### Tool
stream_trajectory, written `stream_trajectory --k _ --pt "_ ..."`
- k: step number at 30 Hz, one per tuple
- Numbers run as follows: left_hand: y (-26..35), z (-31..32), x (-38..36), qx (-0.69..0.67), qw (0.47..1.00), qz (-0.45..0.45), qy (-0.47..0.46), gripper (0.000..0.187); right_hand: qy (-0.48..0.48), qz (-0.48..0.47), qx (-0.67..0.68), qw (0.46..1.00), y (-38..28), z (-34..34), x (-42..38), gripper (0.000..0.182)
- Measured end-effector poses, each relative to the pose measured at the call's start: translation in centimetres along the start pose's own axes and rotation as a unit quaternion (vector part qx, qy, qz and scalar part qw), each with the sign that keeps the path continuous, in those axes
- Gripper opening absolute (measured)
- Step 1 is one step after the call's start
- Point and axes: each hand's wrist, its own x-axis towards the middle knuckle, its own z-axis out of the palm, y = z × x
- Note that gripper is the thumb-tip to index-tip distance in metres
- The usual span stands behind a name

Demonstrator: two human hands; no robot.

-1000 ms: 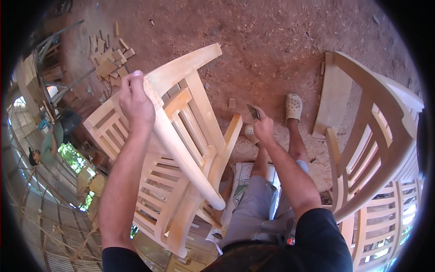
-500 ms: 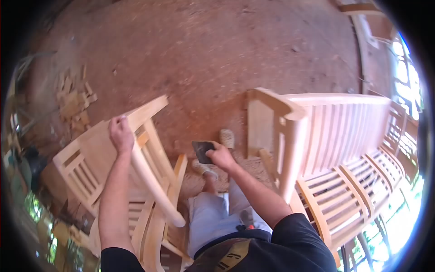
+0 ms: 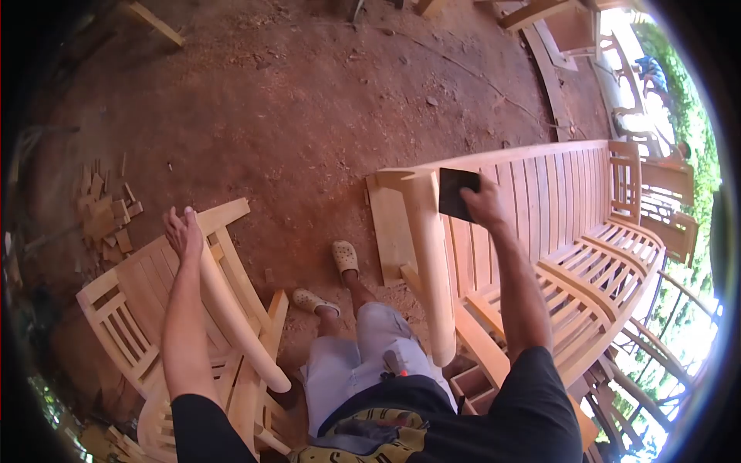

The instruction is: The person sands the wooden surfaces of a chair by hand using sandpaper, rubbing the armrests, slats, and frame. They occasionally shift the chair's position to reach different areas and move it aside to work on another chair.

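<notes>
My left hand (image 3: pixel 184 230) rests at the far end of the wooden chair's rounded armrest (image 3: pixel 241 324), fingers bent over the top. The chair (image 3: pixel 123 282) on my left is pale bare wood with a slatted back and side. My right hand (image 3: pixel 486 202) pinches a dark rectangular sheet of sandpaper (image 3: pixel 455 193), thumb on its face. The sheet is just beside the upper end of the bench's rounded armrest (image 3: pixel 424 262), overlapping it in this view. The long slatted bench (image 3: pixel 532 201) stands to my right.
Wood scraps (image 3: pixel 104 220) are piled on the earthen floor (image 3: pixel 293 100) at the left. My feet in clogs (image 3: pixel 345 257) stand between the two pieces. A cable (image 3: pixel 486 81) crosses the floor ahead. More wooden furniture (image 3: pixel 668 177) stands at the right, with a person (image 3: pixel 652 73) beyond.
My right hand has moved from between the chair and bench rightward and up to the bench's armrest, carrying the sandpaper. My left hand stays at the chair's armrest. The view has turned right.
</notes>
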Motion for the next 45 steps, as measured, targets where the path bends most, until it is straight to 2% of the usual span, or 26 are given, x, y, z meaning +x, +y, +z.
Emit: stream_trajectory --k 1,2,4,6,7,8,10,11,12,13,14,15,17,20,23,26,29,30,34,35,39,41,42,43,45 --pt "1.4 -0.7 -1.7 0.000 0.999 0.019 0.034 0.057 0.025 -0.048 -0.064 0.996 -2.5 -2.6 -0.5 0.032" --pt "2.0 -2.5 -4.7 0.014 0.998 0.038 0.052 0.060 0.003 -0.023 0.044 0.999 -1.4 -3.1 -0.8 0.032" --pt "2.7 -4.6 -10.2 -0.023 0.992 0.105 0.062 0.058 -0.043 0.040 0.037 0.998 -5.0 -4.7 -3.4 0.032" --pt "3.7 -6.4 -17.6 -0.081 0.990 0.106 0.050 0.043 -0.019 0.036 0.078 0.996 -3.9 -3.4 -5.3 0.033" --pt "3.6 -6.6 -21.6 -0.129 0.990 0.050 -0.017 0.034 -0.026 0.026 0.123 0.992 -5.3 -2.8 -6.9 0.034" --pt "5.5 -8.2 -26.0 -0.196 0.976 -0.016 -0.095 0.025 -0.035 0.057 0.238 0.969 -5.6 -1.1 -8.7 0.033" --pt "4.0 -7.3 -34.8 -0.356 0.892 -0.126 -0.248 0.020 -0.124 0.109 0.255 0.953 -8.6 1.7 -13.0 0.034" --pt "5.7 -9.6 -37.4 -0.383 0.831 -0.204 -0.348 0.022 -0.173 0.168 0.192 0.951 -9.5 3.6 -15.1 0.034" --pt "6.0 -9.9 -40.3 -0.402 0.828 -0.177 -0.348 0.025 -0.215 0.103 0.209 0.948 -12.6 5.1 -17.6 0.036" --pt "7.5 -11.3 -42.0 -0.452 0.779 -0.258 -0.349 0.025 -0.276 0.104 0.236 0.926 -13.0 7.5 -19.9 0.039" --pt "8.8 -13.0 -42.9 -0.503 0.720 -0.334 -0.343 0.027 -0.346 0.103 0.202 0.911 -13.0 9.7 -22.0 0.039" --pt "9.4 -14.7 -42.9 -0.534 0.697 -0.362 -0.313 0.028 -0.401 0.081 0.102 0.907 -15.8 10.1 -23.7 0.037" --pt "10.3 -17.4 -41.9 -0.601 0.639 -0.400 -0.267 0.031 -0.463 0.059 0.130 0.875 -18.3 12.2 -27.1 0.037" --pt "8.3 -18.8 -41.7 -0.479 0.799 -0.271 -0.240 0.030 -0.513 0.033 0.125 0.849 -22.1 13.3 -29.0 0.035" --pt "8.1 -20.7 -41.2 -0.504 0.807 -0.264 -0.157 0.031 -0.552 0.018 0.125 0.824 -28.1 11.8 -29.1 0.032" --pt "8.3 -23.4 -40.3 -0.515 0.810 -0.259 -0.104 0.030 -0.576 -0.012 0.165 0.800 -30.2 11.6 -28.3 0.031" --pt "9.0 -25.4 -40.0 -0.617 0.714 -0.325 -0.059 0.024 -0.611 -0.040 0.138 0.779 -31.2 11.5 -26.8 0.032" --pt "9.3 -26.2 -39.7 -0.650 0.679 -0.340 -0.045 0.022 -0.600 -0.058 0.120 0.789 -31.8 11.2 -26.6 0.031" --pt "10.5 -29.1 -39.7 -0.694 0.632 -0.337 -0.065 0.023 -0.562 -0.129 0.086 0.813 -33.0 11.2 -26.5 0.023" --pt "9.7 -28.4 -39.8 -0.670 0.661 -0.323 -0.100 0.028 -0.554 -0.148 0.089 0.815 -33.4 11.5 -26.8 0.021" --pt "10.1 -27.3 -41.2 -0.639 0.709 -0.290 -0.070 0.037 -0.553 -0.145 0.098 0.814 -35.4 10.4 -28.0 0.019" --pt "9.3 -25.8 -41.4 -0.616 0.734 -0.280 -0.058 0.039 -0.574 -0.117 0.129 0.800 -33.4 11.7 -26.9 0.020" --pt "9.4 -26.7 -41.3 -0.599 0.748 -0.275 -0.070 0.039 -0.582 -0.102 0.145 0.794 -33.0 12.4 -26.5 0.020" --pt "9.9 -28.2 -41.3 -0.582 0.762 -0.270 -0.084 0.039 -0.613 -0.039 0.188 0.767 -33.4 12.1 -26.9 0.025" --pt "10.0 -30.1 -40.9 -0.520 0.810 -0.246 -0.114 0.040 -0.626 -0.031 0.217 0.749 -34.8 10.9 -27.8 0.030"
